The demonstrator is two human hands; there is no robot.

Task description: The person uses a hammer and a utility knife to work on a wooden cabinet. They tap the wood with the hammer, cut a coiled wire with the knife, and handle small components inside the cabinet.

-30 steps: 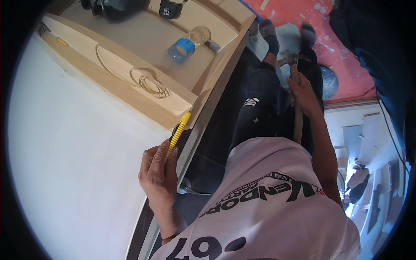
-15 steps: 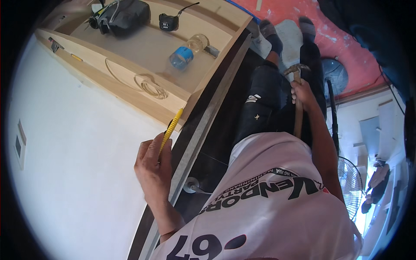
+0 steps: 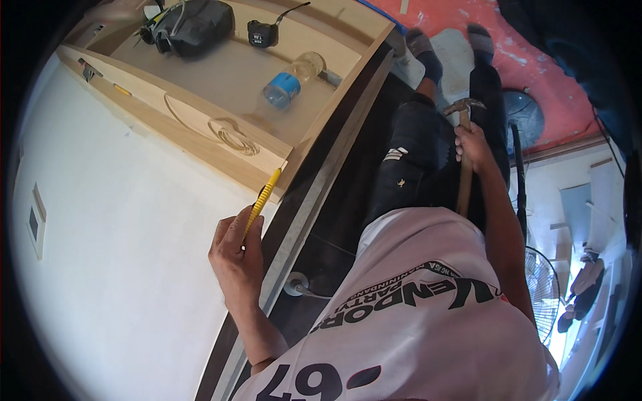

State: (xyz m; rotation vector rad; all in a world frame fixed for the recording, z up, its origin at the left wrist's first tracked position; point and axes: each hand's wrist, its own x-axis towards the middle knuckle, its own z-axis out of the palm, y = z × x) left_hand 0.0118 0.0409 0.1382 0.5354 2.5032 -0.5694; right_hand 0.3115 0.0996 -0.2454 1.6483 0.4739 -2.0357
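Observation:
My left hand (image 3: 235,244) is closed round a slim yellow tool with a ribbed grip (image 3: 263,200); I cannot make out its exact kind. Its upper end sits by the near corner of the pale wooden frame (image 3: 221,160). Over my legs, my right hand (image 3: 472,144) grips a claw hammer (image 3: 465,174) by its wooden handle, well apart from the yellow tool. The hammer's metal head (image 3: 463,105) sticks out above my fist.
Inside the frame lie a plastic bottle (image 3: 292,81), a black tape measure (image 3: 263,33) and a dark bag (image 3: 190,30). A coil of thin strip (image 3: 234,137) rests along its side. A white wall (image 3: 127,234) is at left; a fan (image 3: 540,287) stands at right.
The view has shifted slightly, so the hammer and my legs appear a little further right. Both hands keep their grips, and the yellow tool stays by the frame's corner.

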